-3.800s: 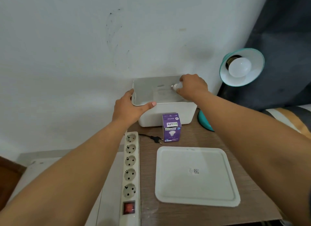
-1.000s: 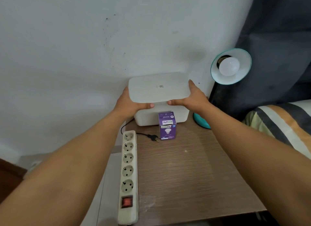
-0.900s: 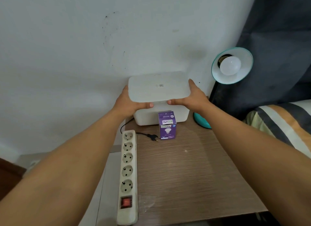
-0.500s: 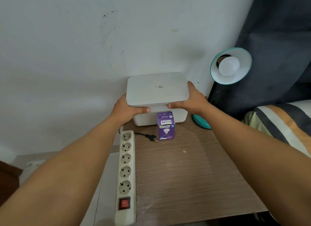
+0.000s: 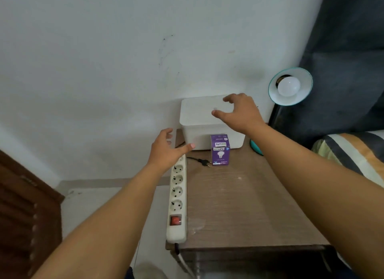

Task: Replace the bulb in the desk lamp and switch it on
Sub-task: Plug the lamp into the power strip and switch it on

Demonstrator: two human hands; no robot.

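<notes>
The teal desk lamp (image 5: 303, 91) leans in from the right with a white bulb (image 5: 288, 87) in its shade; it is unlit. Its teal base (image 5: 256, 148) peeks out behind my right forearm. The lamp's black plug (image 5: 204, 162) lies loose on the wooden table (image 5: 249, 206), beside a purple bulb box (image 5: 220, 150). A white lidded storage box (image 5: 199, 116) stands against the wall. My right hand (image 5: 239, 112) hovers open above its lid. My left hand (image 5: 168, 150) is open, off the box's left front corner, holding nothing.
A white power strip (image 5: 177, 197) with a red switch (image 5: 175, 220) lies along the table's left edge. A dark curtain (image 5: 349, 50) and striped bedding (image 5: 353, 154) are on the right. A brown wooden door (image 5: 25, 216) stands at the lower left.
The lid, held in both hands over the box, now sits closed on it. Both hands have let go and drawn back, the left one down toward the power strip.
</notes>
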